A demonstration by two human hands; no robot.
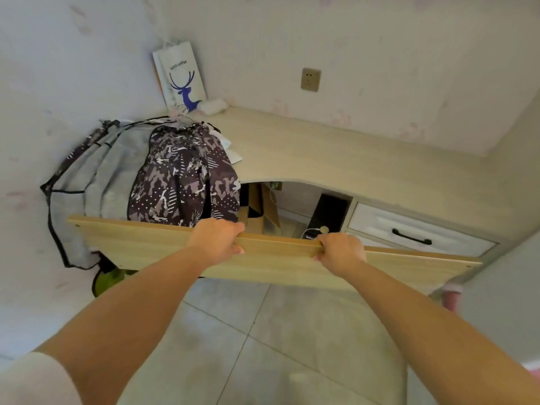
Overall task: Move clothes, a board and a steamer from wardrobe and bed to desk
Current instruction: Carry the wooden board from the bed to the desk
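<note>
Board (146,247), long pale wood-grain plank, gripped along its top edge by both hands, left (217,239) and right (340,249)

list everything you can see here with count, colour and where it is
board: 1, light wood, held level in front of the desk by both hands
patterned garment: 1, dark purple-grey camouflage print, on the desk's left end, hanging over its edge
grey garment: 1, grey with black trim, left of the patterned one
desk: 1, pale wood, along the wall
paper bag: 1, white with blue deer, standing in the desk corner
wall socket: 1, beige, above the desk
drawer: 1, white with black handle, under the desk's right part
cardboard box: 1, brown, under the desk
left hand: fingers curled over the board's top edge
right hand: same grip, further right
</note>
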